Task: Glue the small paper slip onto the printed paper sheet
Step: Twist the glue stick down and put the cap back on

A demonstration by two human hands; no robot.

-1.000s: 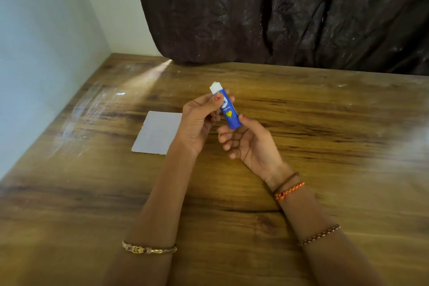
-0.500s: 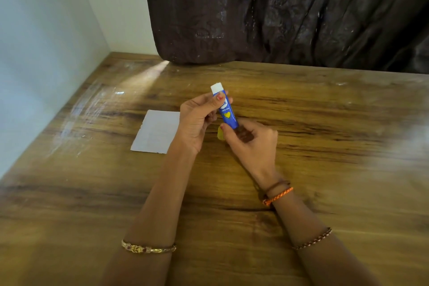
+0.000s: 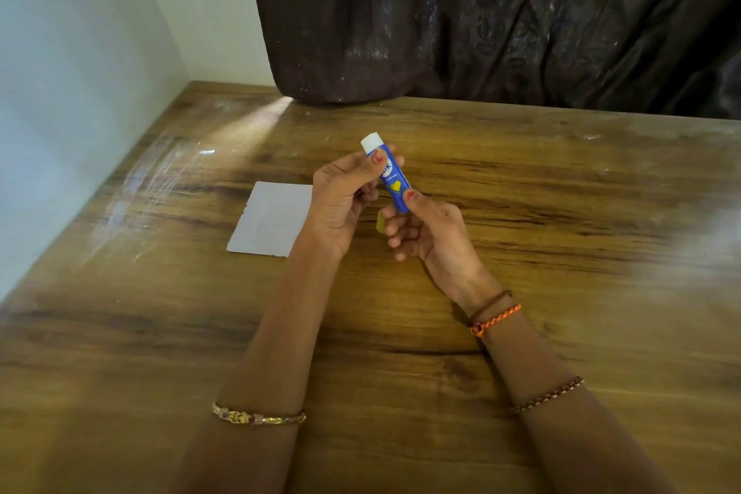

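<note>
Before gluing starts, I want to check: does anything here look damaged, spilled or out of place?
Nothing stands out. The paper sheet lies flat on the table, and both the left hand and right hand hold the glue stick, its white end uppermost.

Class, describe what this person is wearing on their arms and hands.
Both forearms are bare, no sleeves. The left arm has a gold bangle. The right wrist has an orange braided thread beside a thin dark cord, with a brown beaded bracelet further up. The visible nails are red.
</note>
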